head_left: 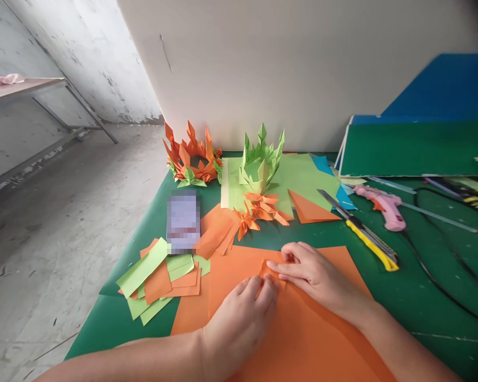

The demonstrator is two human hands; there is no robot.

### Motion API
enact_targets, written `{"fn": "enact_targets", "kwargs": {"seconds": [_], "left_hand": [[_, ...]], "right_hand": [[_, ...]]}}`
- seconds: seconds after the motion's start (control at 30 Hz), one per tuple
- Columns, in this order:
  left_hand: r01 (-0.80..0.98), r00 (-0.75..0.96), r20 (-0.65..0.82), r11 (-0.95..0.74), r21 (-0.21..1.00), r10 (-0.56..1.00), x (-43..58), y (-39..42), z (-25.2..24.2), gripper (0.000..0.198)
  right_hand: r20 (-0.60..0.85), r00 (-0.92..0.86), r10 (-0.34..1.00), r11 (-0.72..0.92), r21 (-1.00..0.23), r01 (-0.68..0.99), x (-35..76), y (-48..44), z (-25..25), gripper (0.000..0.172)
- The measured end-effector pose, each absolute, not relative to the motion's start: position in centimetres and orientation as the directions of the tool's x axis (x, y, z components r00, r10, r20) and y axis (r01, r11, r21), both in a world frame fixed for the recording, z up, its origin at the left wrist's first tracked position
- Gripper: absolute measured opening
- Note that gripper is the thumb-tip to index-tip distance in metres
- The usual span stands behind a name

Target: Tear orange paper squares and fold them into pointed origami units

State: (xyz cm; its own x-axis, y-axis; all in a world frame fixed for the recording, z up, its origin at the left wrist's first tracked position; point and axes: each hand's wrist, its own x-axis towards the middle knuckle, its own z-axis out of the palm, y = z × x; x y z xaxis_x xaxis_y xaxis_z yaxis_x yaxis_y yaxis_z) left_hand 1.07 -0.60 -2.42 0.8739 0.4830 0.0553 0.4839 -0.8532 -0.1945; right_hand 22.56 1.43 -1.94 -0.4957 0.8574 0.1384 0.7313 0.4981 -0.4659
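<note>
Both hands meet over a large orange paper sheet (310,329) on the table. My left hand (242,313) has its fingers curled down on a small folded piece of orange paper (274,263). From the right, my right hand (316,270) grips the same piece, thumb and fingertips against it. Its exact folds are partly hidden by the fingers. Just beyond lie orange paper flowers (258,209) and a folded orange triangle (313,207). A green paper crown (261,164) and an orange paper crown (193,156) stand behind.
Green and orange paper strips (155,281) lie at left beside a blurred rectangular object (183,220). To the right are a yellow utility knife (368,241) with its blade out and a pink glue gun (382,206) with a trailing cord. A green board (414,148) leans at the back.
</note>
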Motion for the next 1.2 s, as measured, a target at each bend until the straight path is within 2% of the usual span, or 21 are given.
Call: {"fn": "enact_targets", "kwargs": {"seconds": [0.2,0.43,0.57,0.67,0.77,0.9,1.1,1.2], "left_hand": [[0.49,0.868,0.008,-0.856,-0.166,0.496,1.1,-0.7,-2.2,0.051],[0.473,0.881,0.091,-0.873,-0.122,0.465,0.7,-0.1,-2.3,0.046],[0.482,0.876,0.06,-0.873,-0.07,0.479,0.7,0.0,-2.6,0.049],[0.484,0.875,0.035,-0.871,-0.088,0.482,0.7,-0.1,-2.8,0.053],[0.482,0.876,0.033,-0.869,-0.117,0.481,0.7,-0.1,-2.8,0.057],[0.48,0.877,0.02,-0.872,-0.091,0.481,0.8,0.1,-2.3,0.056],[0.491,0.87,-0.023,-0.869,-0.062,0.493,1.0,0.1,-1.7,0.056],[0.482,0.874,-0.03,-0.874,-0.056,0.484,1.0,0.1,-1.7,0.059]], "right_hand": [[0.139,-0.493,0.859,0.497,-0.459,0.736,22.4,1.4,-1.5,0.031],[0.17,-0.517,0.839,0.533,-0.447,0.718,22.4,1.5,-1.3,0.032],[0.158,-0.549,0.821,0.558,-0.427,0.712,22.6,1.2,-1.9,0.036],[0.152,-0.548,0.822,0.559,-0.395,0.729,22.5,1.0,-2.4,0.043],[0.156,-0.54,0.827,0.553,-0.402,0.73,22.4,1.0,-2.6,0.042],[0.173,-0.535,0.827,0.553,-0.425,0.717,22.4,1.1,-2.6,0.039],[0.196,-0.505,0.84,0.542,-0.273,0.795,21.6,0.6,-2.8,0.041],[0.218,-0.492,0.843,0.535,-0.238,0.811,21.0,0.6,-2.9,0.04]]}}
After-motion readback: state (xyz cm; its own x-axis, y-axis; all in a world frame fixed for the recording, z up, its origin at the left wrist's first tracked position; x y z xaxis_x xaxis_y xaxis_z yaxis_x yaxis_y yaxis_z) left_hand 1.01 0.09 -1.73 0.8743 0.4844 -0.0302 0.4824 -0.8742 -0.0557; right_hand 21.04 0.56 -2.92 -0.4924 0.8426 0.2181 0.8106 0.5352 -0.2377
